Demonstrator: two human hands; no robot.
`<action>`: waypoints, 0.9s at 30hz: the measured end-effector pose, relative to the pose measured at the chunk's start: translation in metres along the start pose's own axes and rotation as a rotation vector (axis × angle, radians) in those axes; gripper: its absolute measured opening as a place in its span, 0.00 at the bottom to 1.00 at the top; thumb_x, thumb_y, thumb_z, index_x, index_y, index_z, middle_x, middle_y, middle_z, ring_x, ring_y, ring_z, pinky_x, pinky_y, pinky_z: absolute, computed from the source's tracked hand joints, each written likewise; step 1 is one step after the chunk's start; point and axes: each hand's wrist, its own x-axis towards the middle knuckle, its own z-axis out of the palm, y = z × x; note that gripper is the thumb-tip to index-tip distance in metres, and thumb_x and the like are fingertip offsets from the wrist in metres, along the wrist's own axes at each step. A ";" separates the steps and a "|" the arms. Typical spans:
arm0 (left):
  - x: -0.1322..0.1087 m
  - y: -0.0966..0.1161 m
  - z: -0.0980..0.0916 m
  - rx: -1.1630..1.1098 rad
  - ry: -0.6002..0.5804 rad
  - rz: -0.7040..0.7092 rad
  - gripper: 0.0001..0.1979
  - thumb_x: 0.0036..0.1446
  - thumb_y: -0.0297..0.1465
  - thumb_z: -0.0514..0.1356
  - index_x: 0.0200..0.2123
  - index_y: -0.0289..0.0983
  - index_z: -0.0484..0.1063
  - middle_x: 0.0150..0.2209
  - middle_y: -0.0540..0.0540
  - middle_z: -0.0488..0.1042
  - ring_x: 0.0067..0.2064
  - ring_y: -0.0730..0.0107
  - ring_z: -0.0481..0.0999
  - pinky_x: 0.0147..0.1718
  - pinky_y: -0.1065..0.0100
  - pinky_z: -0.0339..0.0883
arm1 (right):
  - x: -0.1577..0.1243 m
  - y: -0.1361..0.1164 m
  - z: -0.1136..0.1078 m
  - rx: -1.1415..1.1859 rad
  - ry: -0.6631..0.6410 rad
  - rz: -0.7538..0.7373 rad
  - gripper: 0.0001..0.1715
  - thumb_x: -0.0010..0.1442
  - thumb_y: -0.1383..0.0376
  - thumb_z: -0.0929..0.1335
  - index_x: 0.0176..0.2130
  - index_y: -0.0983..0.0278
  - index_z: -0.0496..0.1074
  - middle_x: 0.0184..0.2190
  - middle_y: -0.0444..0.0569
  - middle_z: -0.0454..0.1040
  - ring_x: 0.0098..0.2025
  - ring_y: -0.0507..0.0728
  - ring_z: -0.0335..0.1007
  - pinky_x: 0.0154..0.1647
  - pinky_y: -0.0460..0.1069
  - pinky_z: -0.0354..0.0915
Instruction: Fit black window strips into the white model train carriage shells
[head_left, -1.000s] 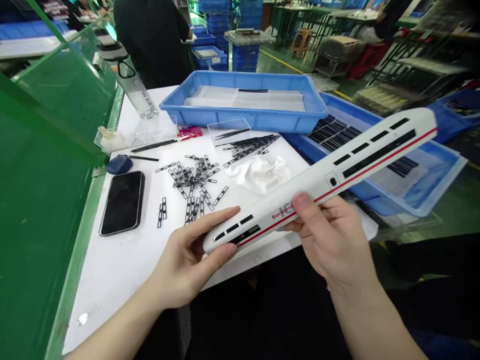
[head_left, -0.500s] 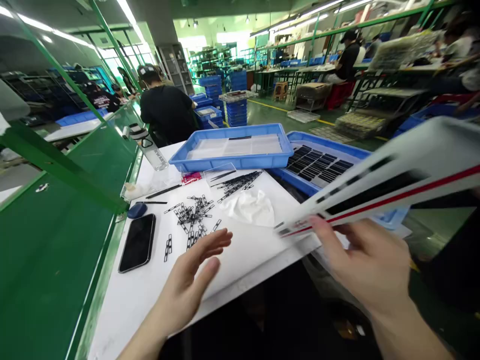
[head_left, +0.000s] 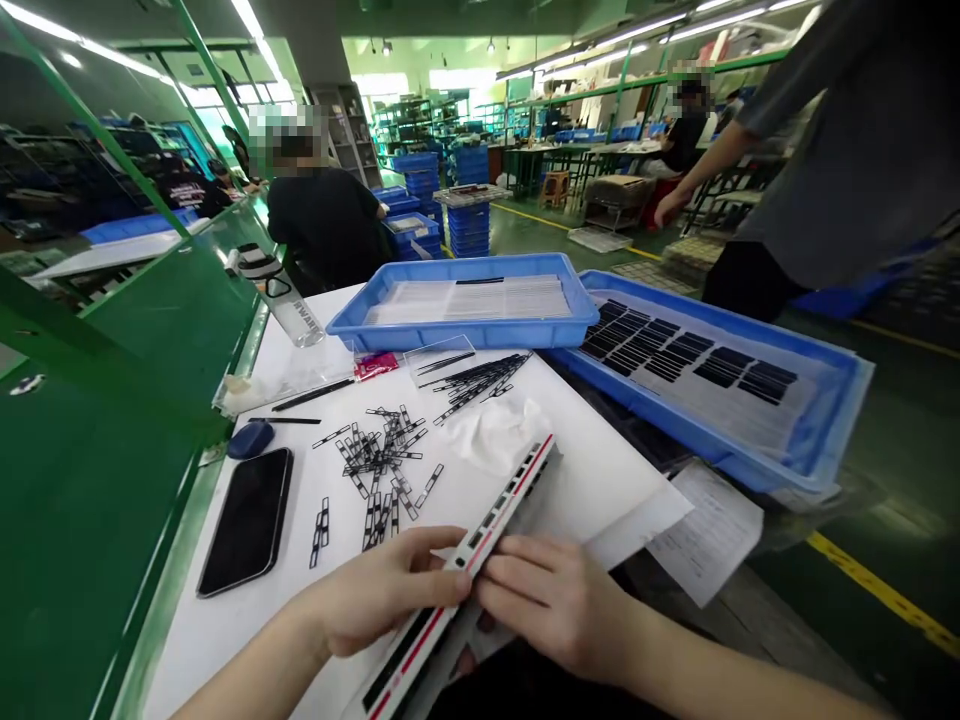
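Note:
A long white model train shell with a red stripe and black window slots lies slanted across the near edge of the white table. My left hand grips it from the left, fingers closed over its top. On the right side, my right hand pinches the same shell. A heap of small black window strips lies just beyond the hands.
A black phone lies left on the table, a white cloth by the shell's far end. Two blue trays stand behind and right. A green partition runs along the left. People stand behind and at right.
The train shell came down from the air at the right to the table's near edge. My left hand, open a moment ago, now grips it again.

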 end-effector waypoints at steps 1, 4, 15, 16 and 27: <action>-0.001 -0.001 -0.005 0.037 0.016 -0.003 0.38 0.52 0.49 0.76 0.61 0.36 0.74 0.37 0.47 0.78 0.38 0.63 0.78 0.43 0.62 0.74 | 0.001 0.002 -0.006 0.057 -0.038 -0.029 0.13 0.70 0.70 0.67 0.47 0.62 0.81 0.37 0.50 0.86 0.35 0.58 0.82 0.30 0.52 0.77; -0.012 -0.001 -0.020 0.178 0.096 -0.006 0.37 0.49 0.45 0.78 0.60 0.39 0.76 0.43 0.48 0.79 0.47 0.60 0.76 0.49 0.66 0.70 | 0.015 0.022 -0.039 0.258 -0.109 -0.052 0.14 0.68 0.68 0.70 0.53 0.63 0.78 0.37 0.46 0.87 0.28 0.53 0.79 0.26 0.51 0.75; -0.010 0.015 -0.030 0.603 0.180 0.076 0.25 0.63 0.48 0.67 0.60 0.49 0.78 0.59 0.50 0.82 0.54 0.54 0.82 0.46 0.69 0.74 | 0.113 0.222 0.021 -0.008 -0.471 0.190 0.08 0.60 0.70 0.76 0.40 0.60 0.87 0.39 0.52 0.82 0.40 0.59 0.77 0.38 0.51 0.69; -0.010 0.015 -0.030 0.591 0.166 0.082 0.24 0.64 0.48 0.66 0.60 0.49 0.79 0.58 0.51 0.82 0.53 0.55 0.82 0.46 0.69 0.74 | 0.115 0.225 0.026 -0.010 -0.508 0.172 0.07 0.60 0.70 0.77 0.39 0.59 0.87 0.38 0.52 0.82 0.41 0.60 0.76 0.38 0.52 0.68; -0.008 0.010 -0.030 0.560 0.200 0.079 0.23 0.63 0.50 0.65 0.56 0.46 0.80 0.49 0.51 0.85 0.41 0.64 0.83 0.40 0.71 0.74 | 0.117 0.221 0.028 0.004 -0.631 0.062 0.10 0.65 0.67 0.73 0.43 0.58 0.87 0.42 0.48 0.85 0.45 0.60 0.76 0.47 0.54 0.70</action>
